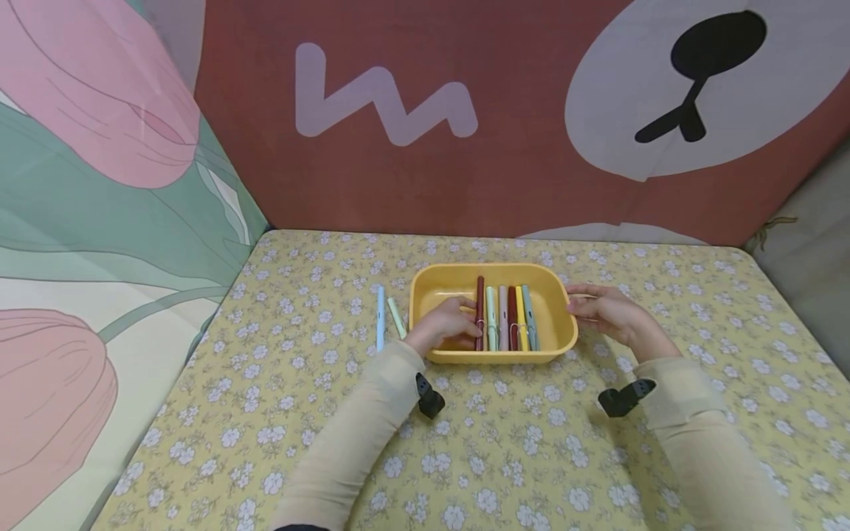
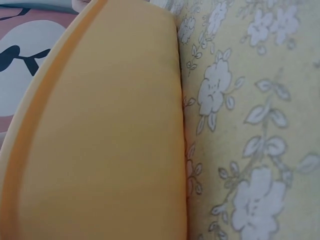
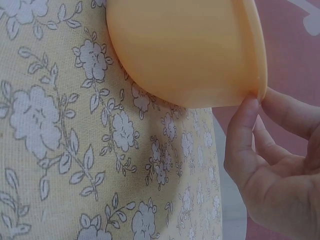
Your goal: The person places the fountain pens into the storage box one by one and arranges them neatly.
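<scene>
A yellow plastic tray (image 1: 494,356) sits on the flowered cloth, with several clip pens side by side inside. My left hand (image 1: 443,323) reaches over its near left rim and pinches the leftmost pen, a dark red one (image 1: 480,295). Right of that pen lie a pale green pen (image 1: 491,310), a mauve pen (image 1: 503,310), another dark red pen (image 1: 512,310), a yellow pen (image 1: 521,310) and a grey-blue pen (image 1: 530,313). With thumb and fingers, my right hand (image 3: 275,165) pinches the tray's right rim. The left wrist view shows the tray's outer wall (image 2: 115,120); the left hand's grip is hidden there.
Left of the tray, a light blue pen (image 1: 381,317) and a pale green pen (image 1: 396,317) lie on the flowered tablecloth (image 1: 265,413). A printed red backdrop (image 1: 412,184) stands behind the table, and a tulip-patterned panel (image 1: 99,221) borders the left side.
</scene>
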Motion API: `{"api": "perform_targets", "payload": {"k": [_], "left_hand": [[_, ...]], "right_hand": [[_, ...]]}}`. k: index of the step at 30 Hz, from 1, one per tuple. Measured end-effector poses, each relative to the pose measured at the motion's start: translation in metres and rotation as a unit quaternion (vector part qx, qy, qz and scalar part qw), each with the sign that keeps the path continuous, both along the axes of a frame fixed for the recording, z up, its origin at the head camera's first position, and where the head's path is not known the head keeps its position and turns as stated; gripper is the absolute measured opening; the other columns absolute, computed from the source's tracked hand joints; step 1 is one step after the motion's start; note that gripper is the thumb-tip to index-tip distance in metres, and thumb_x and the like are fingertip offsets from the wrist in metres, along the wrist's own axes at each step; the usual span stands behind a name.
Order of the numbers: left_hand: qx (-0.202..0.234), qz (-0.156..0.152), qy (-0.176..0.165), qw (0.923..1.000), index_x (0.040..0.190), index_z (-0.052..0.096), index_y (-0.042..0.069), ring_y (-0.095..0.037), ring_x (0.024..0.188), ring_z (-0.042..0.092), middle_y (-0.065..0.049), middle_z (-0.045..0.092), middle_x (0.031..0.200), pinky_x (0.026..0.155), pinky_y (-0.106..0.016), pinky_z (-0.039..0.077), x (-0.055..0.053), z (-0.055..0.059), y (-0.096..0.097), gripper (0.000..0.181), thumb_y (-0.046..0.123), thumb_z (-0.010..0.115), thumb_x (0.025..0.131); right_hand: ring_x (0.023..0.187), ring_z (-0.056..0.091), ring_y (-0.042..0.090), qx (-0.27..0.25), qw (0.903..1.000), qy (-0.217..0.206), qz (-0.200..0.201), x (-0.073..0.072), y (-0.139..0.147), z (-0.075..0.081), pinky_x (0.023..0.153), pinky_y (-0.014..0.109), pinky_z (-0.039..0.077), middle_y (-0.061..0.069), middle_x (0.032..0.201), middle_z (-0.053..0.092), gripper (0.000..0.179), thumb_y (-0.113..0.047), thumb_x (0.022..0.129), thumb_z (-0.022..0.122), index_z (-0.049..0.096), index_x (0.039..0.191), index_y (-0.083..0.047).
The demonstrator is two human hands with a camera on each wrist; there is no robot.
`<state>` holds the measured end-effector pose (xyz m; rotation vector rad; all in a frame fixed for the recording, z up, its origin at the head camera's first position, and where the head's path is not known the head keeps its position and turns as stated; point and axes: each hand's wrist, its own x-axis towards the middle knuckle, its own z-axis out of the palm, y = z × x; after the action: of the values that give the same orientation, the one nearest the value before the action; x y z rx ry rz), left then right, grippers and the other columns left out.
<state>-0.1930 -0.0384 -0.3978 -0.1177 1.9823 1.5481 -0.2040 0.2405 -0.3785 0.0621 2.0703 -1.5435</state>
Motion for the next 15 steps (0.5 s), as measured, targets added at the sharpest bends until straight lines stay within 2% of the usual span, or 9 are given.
{"api": "perform_targets", "payload": {"k": [6,11,15], "left_hand": [[0.002,0.0,0.007,1.0,0.139,0.041,0.0,-0.028,0.085,0.068,-0.023,0.057,0.126,0.068,-0.029,0.061,-0.0005,-0.0041,0.0035,0.059,-0.01,0.062,0.084],[-0.003,0.001,0.009,1.0,0.139,0.04,0.0,-0.022,0.076,0.065,-0.023,0.053,0.129,0.07,-0.03,0.061,0.0009,-0.0024,0.0054,0.061,-0.01,0.063,0.084],[-0.009,0.001,0.013,0.9999,0.139,0.04,-0.001,-0.022,0.076,0.065,-0.022,0.054,0.127,0.07,-0.03,0.061,0.0005,-0.0026,0.0065,0.061,-0.009,0.064,0.083]], "right_hand": [[0.085,0.064,-0.003,-0.002,1.0,-0.001,0.002,0.0001,0.0001,-0.0015,0.083,0.018,0.057,-0.018,0.092,0.061,0.066,-0.013,0.098,0.053,0.017,0.15,0.004],[0.085,0.064,-0.003,-0.002,1.0,0.0,0.0,-0.0007,0.0003,-0.0015,0.083,0.018,0.057,-0.018,0.092,0.061,0.066,-0.013,0.097,0.054,0.017,0.15,0.005],[0.085,0.064,-0.003,-0.006,1.0,-0.002,-0.001,-0.0016,0.0004,-0.0012,0.083,0.018,0.057,-0.018,0.092,0.061,0.067,-0.014,0.097,0.054,0.017,0.15,0.004]]}}
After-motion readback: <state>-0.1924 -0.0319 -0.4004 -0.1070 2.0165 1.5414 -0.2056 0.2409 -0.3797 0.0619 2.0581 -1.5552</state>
